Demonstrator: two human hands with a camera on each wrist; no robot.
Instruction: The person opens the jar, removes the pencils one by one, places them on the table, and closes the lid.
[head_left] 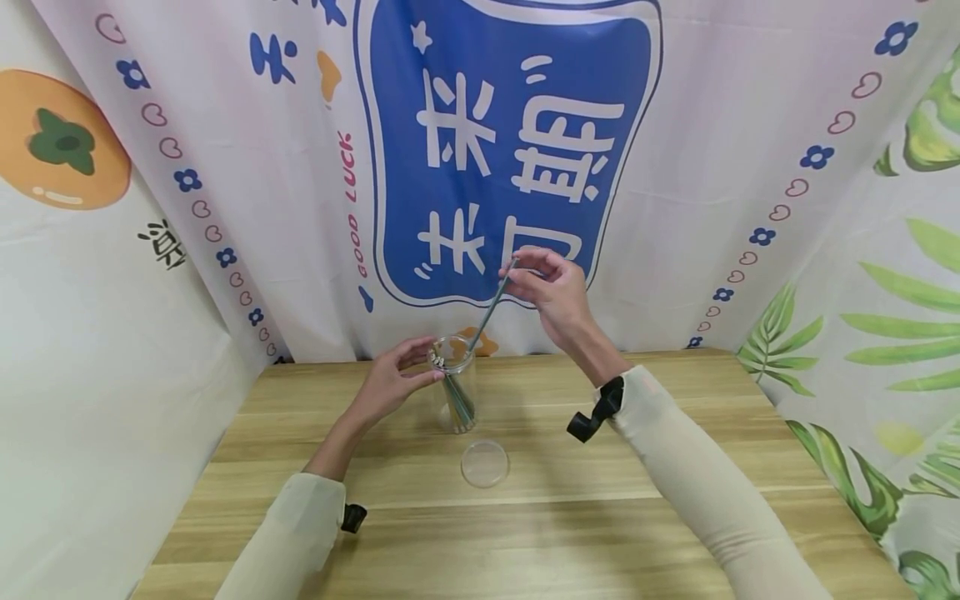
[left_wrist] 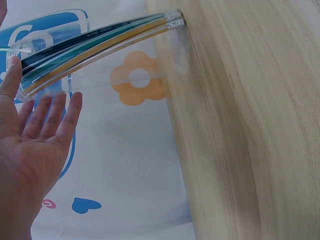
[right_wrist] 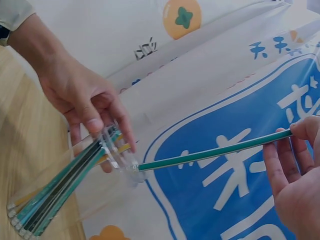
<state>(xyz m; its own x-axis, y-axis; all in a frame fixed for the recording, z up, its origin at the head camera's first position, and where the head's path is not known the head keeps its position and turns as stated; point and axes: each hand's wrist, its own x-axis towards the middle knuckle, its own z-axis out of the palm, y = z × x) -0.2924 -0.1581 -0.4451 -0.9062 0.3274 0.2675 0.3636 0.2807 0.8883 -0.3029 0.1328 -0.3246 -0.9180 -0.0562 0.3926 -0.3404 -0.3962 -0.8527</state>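
A clear cylindrical jar (left_wrist: 181,52) stands on the table with several slim pencils (right_wrist: 55,192), green, dark and yellow, leaning inside it. My left hand (head_left: 397,379) holds the jar near its rim, thumb on one side and fingers on the other. Above and to the right, my right hand (head_left: 551,292) pinches the upper end of a green pencil (right_wrist: 215,151) between thumb and fingers. This pencil slants down to the jar's mouth, its lower end at the rim. Whether that tip is still inside the jar, I cannot tell.
A round clear lid (head_left: 484,464) lies flat on the wooden table (head_left: 600,517), in front of the jar. Behind the table's back edge hangs a printed cloth (head_left: 315,250). Black straps (head_left: 597,410) hang at both wrists.
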